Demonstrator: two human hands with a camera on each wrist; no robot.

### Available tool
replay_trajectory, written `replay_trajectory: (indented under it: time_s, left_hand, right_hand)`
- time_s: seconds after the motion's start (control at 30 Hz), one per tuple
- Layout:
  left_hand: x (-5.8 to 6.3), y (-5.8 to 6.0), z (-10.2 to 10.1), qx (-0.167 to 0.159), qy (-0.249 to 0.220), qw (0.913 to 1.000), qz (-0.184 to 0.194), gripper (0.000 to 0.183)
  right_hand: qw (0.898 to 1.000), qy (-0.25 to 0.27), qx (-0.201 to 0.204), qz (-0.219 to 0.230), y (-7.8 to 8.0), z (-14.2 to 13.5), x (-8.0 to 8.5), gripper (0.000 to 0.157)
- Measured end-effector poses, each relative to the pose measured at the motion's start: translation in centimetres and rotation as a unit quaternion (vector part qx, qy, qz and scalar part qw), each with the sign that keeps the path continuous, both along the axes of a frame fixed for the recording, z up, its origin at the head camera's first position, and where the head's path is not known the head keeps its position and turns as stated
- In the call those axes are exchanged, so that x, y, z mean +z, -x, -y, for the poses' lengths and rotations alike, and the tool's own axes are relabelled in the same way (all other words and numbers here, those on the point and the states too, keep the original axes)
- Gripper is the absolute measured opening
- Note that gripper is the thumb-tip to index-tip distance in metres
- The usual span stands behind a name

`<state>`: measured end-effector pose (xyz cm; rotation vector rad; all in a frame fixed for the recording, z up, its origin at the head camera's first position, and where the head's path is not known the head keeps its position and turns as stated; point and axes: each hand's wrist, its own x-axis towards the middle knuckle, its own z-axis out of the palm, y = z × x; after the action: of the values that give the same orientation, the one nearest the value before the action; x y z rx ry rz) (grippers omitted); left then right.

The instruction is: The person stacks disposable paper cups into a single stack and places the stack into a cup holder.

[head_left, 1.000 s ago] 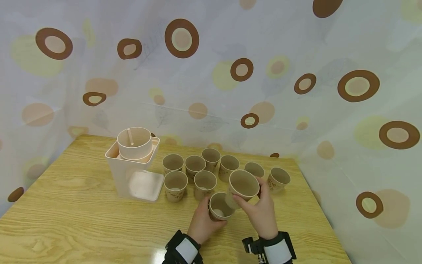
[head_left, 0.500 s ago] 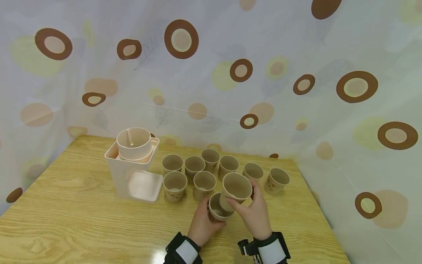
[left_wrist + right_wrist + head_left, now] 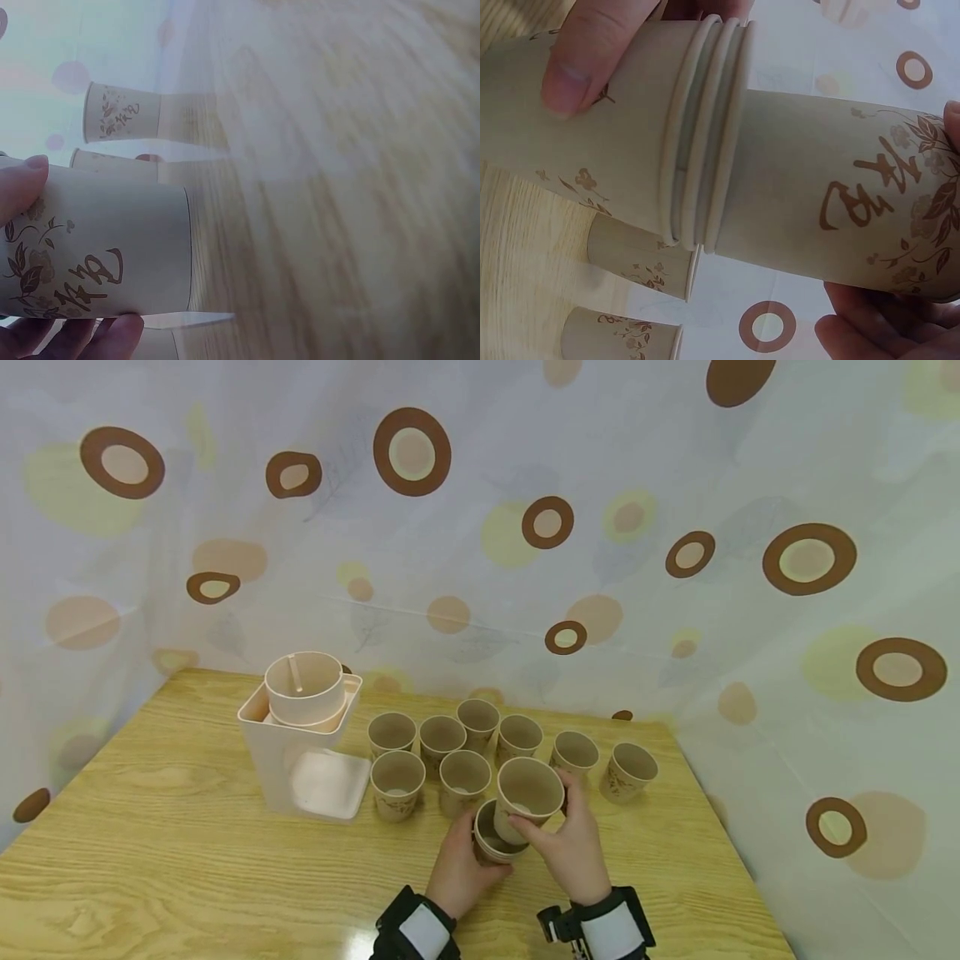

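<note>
In the head view my left hand [image 3: 459,864] grips a small stack of nested beige paper cups [image 3: 495,853] just above the table. My right hand [image 3: 576,852] holds another paper cup [image 3: 529,787] by its side, tilted over the stack. In the right wrist view, the base of this cup [image 3: 802,172] is inside the mouth of the stack [image 3: 630,127], whose several rims lie close together. Brown flowers and characters are printed on the cups. The left wrist view shows the left fingers [image 3: 112,337] and thumb around the stack.
Several upright paper cups [image 3: 397,781] stand behind the hands, with one paper cup [image 3: 630,770] at the far right. Left of them is a pale square container [image 3: 270,768] with a round vessel [image 3: 306,685] inside. A patterned cloth [image 3: 480,543] hangs behind the wooden table [image 3: 187,860].
My right hand has moved left and slightly down, bringing its cup from beside the stack to inside the stack's mouth. My left hand has stayed nearly still.
</note>
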<state>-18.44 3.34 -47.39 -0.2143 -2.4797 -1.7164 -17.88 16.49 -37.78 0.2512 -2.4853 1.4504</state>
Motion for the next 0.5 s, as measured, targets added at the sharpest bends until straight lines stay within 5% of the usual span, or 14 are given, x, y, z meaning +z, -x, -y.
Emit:
replay_trajectory:
  time_s: [0.5]
  left_hand:
    - [0.09, -0.01, 0.03, 0.000, -0.003, 1.0000, -0.008, 0.077]
  right_hand:
    - [0.999, -0.016, 0.010, 0.040, 0.10, 0.51, -0.75, 0.080]
